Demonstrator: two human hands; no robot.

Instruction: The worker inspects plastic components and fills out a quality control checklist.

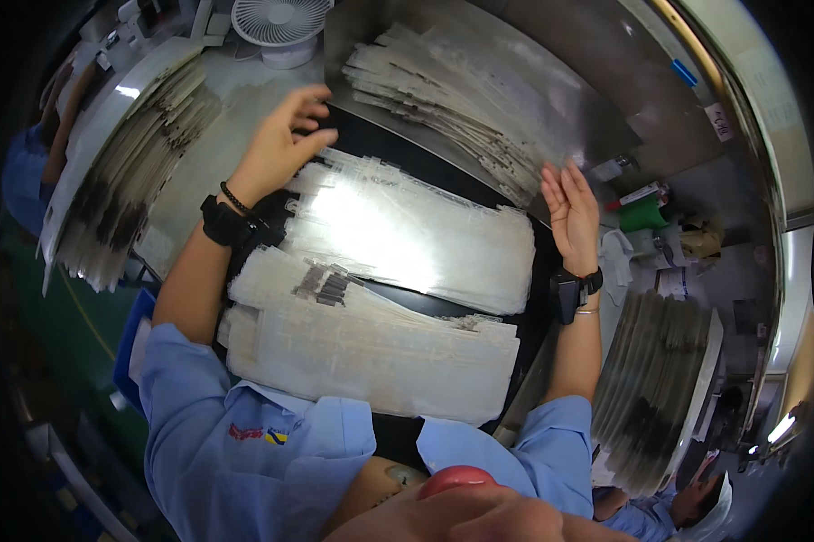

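My left hand point(289, 140) is raised beyond the far left corner of a stack of thin translucent sheets point(461, 244), its fingers apart and slightly bent. My right hand point(571, 212) is held up past that stack's right end, fingers stretched and palm turned inward. Neither hand holds anything. The stack lies on a black surface point(371, 135), with a bright glare across its top. Closer to my body lies a second stack of similar sheets point(380, 352), its edges uneven and dark marks near its upper left. Both wrists carry a black strapped device.
Beyond the black surface, more sheets point(443, 90) lie fanned on metal. Sheet piles stand at the left point(136, 172) and right point(651, 370). A white fan point(280, 23) stands at the back. A green item point(641, 214) lies right. Other people appear at far left and lower right.
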